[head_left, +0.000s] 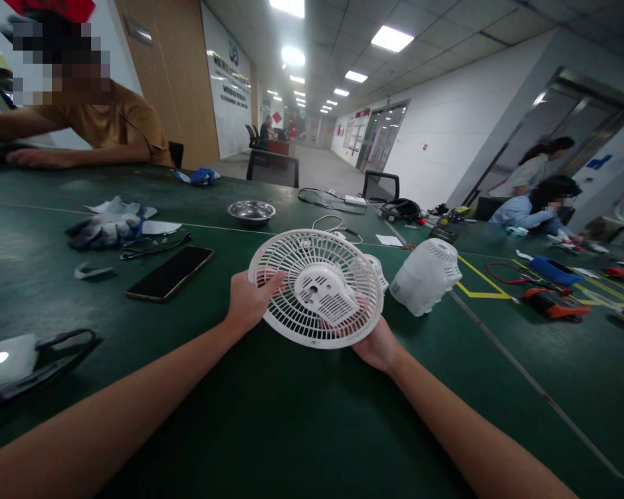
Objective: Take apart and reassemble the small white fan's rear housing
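Note:
A round white fan grille (pixel 317 287) is held up over the green table, its hub with a slotted housing facing me. My left hand (pixel 252 294) grips the rim at the left, thumb over the front. Under the lower right rim, my right hand (pixel 377 343) supports the grille, and its fingers show partly through the slats behind it. Just behind the grille's right edge is a small white slotted part (pixel 377 270), partly hidden. A translucent white housing (pixel 427 277) stands on the table to the right.
On the green table (pixel 270 430) lie a phone (pixel 171 273), gloves (pixel 111 222), a metal bowl (pixel 251 211), cables (pixel 330 201) and an orange meter (pixel 555 305). A person (pixel 109 128) sits at the far left; others are at the right.

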Tool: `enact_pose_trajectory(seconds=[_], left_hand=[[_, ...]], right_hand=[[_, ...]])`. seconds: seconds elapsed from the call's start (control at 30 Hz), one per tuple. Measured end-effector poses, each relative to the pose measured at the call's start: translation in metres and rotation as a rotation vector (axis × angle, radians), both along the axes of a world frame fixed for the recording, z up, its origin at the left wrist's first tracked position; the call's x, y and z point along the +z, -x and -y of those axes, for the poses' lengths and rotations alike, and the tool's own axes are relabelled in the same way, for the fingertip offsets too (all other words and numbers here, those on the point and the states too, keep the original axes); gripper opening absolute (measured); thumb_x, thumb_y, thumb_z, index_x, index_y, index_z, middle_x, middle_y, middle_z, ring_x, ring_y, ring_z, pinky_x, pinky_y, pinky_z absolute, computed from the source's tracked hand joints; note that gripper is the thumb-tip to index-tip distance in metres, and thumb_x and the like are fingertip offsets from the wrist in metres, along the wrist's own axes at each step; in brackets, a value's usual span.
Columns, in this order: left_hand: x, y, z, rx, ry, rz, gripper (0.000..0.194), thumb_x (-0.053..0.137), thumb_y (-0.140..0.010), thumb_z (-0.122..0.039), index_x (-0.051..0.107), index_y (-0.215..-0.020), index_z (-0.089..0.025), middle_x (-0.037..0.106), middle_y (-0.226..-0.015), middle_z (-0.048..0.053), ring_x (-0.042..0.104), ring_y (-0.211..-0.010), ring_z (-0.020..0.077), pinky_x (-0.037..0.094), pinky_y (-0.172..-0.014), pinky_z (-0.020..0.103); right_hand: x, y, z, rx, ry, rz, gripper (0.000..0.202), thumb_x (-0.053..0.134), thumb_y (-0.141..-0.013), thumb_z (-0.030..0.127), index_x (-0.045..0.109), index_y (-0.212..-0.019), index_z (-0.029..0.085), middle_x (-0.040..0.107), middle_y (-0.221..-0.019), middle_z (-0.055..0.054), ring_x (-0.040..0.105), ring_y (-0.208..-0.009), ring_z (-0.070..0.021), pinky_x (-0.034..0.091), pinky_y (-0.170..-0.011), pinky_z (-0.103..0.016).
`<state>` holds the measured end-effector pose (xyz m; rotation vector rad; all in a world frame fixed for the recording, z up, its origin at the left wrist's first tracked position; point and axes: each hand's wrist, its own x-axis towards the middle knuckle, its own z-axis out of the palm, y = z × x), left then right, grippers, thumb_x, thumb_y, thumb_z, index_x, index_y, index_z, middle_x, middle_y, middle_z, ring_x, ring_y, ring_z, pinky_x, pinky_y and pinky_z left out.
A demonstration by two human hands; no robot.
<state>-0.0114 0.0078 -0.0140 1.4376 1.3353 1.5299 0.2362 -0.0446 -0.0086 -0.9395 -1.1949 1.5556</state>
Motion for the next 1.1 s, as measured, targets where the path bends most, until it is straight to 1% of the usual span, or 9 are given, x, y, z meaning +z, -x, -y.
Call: enact_pose_trajectory(seconds=[0.17, 0.27, 0.37, 0.53, 0.67, 0.73, 0.9, 0.97, 1.1], left_hand=[[-0.013, 0.003, -0.011, -0.263, -0.019, 0.174, 0.041, 0.066, -0.093, -0.056, 0.074, -0.099, -0.016, 0.078, -0.094, 0.009, 0.073, -0.084, 0.0238, 0.06, -0.077, 0.034], [-0.02, 0.005, -0.024, -0.337, 0.128, 0.328, 0.067, 0.05, -0.091, -0.079, 0.071, -0.102, -0.016, 0.077, -0.099, 0.011, 0.071, -0.083, 0.0243, 0.058, -0.063, 0.031], [-0.02, 0.009, -0.031, -0.397, 0.271, 0.435, 0.079, 0.04, -0.089, -0.087, 0.071, -0.092, -0.015, 0.076, -0.087, 0.013, 0.071, -0.076, 0.0243, 0.055, -0.059, 0.031], [-0.01, 0.015, -0.03, -0.575, 0.525, 0.576, 0.065, 0.049, -0.096, -0.07, 0.076, -0.091, -0.011, 0.079, -0.088, 0.019, 0.077, -0.086, 0.0314, 0.062, -0.077, 0.04], [-0.007, 0.014, -0.032, -0.505, 0.612, 0.585, 0.018, 0.068, -0.095, -0.026, 0.076, -0.094, -0.01, 0.08, -0.091, 0.014, 0.077, -0.077, 0.0213, 0.063, -0.078, 0.033], [-0.009, 0.012, -0.034, -0.459, 0.62, 0.571, 0.01, 0.069, -0.093, -0.016, 0.076, -0.096, -0.009, 0.08, -0.091, 0.014, 0.076, -0.074, 0.0188, 0.064, -0.075, 0.03], [-0.013, 0.013, -0.038, -0.438, 0.628, 0.549, 0.009, 0.071, -0.093, -0.015, 0.076, -0.097, -0.008, 0.08, -0.089, 0.014, 0.077, -0.07, 0.0181, 0.065, -0.069, 0.028], [-0.015, 0.014, -0.039, -0.433, 0.625, 0.55, 0.008, 0.073, -0.092, -0.015, 0.076, -0.096, -0.008, 0.08, -0.089, 0.015, 0.077, -0.07, 0.0186, 0.065, -0.067, 0.028], [-0.016, 0.014, -0.039, -0.447, 0.624, 0.546, 0.007, 0.073, -0.092, -0.017, 0.076, -0.094, -0.01, 0.08, -0.09, 0.015, 0.078, -0.072, 0.0195, 0.066, -0.069, 0.029]], right_hand=[[-0.001, -0.002, 0.001, -0.17, -0.12, -0.035, 0.047, 0.065, -0.087, 0.063, 0.07, -0.117, 0.028, 0.078, -0.109, -0.007, 0.072, -0.108, -0.032, 0.061, -0.087, -0.051], [-0.005, -0.012, -0.005, -0.331, -0.217, 0.056, 0.05, 0.069, -0.084, 0.063, 0.065, -0.122, 0.029, 0.077, -0.107, -0.005, 0.073, -0.096, -0.0306, 0.061, -0.078, -0.047], [-0.003, -0.026, -0.007, -0.433, -0.318, 0.26, 0.055, 0.074, -0.083, 0.059, 0.06, -0.127, 0.028, 0.075, -0.097, -0.003, 0.072, -0.082, -0.0258, 0.06, -0.071, -0.04], [0.003, -0.033, -0.002, -0.369, -0.611, 0.658, 0.067, 0.086, -0.075, 0.05, 0.058, -0.132, 0.028, 0.073, -0.116, -0.008, 0.071, -0.102, -0.0282, 0.057, -0.097, -0.049], [0.004, -0.032, -0.004, -0.207, -0.728, 0.837, 0.064, 0.086, -0.075, 0.051, 0.061, -0.129, 0.026, 0.07, -0.125, -0.01, 0.069, -0.11, -0.0307, 0.054, -0.103, -0.052], [0.003, -0.036, -0.01, -0.202, -0.784, 0.881, 0.055, 0.078, -0.083, 0.05, 0.061, -0.13, 0.026, 0.07, -0.121, -0.01, 0.068, -0.108, -0.03, 0.054, -0.102, -0.051], [-0.006, -0.064, -0.041, -0.602, -0.852, 1.055, 0.054, 0.07, -0.088, 0.038, 0.058, -0.138, 0.023, 0.056, -0.139, -0.015, 0.054, -0.132, -0.0349, 0.044, -0.115, -0.057], [-0.013, -0.075, -0.054, -0.628, -0.775, 1.154, 0.069, 0.073, -0.083, 0.033, 0.051, -0.147, 0.022, 0.05, -0.148, -0.017, 0.046, -0.141, -0.0377, 0.036, -0.12, -0.061], [-0.025, -0.088, -0.068, -0.521, -0.601, 1.147, 0.084, 0.073, -0.079, 0.027, 0.04, -0.156, 0.026, 0.058, -0.142, -0.014, 0.055, -0.132, -0.0345, 0.04, -0.116, -0.06]])
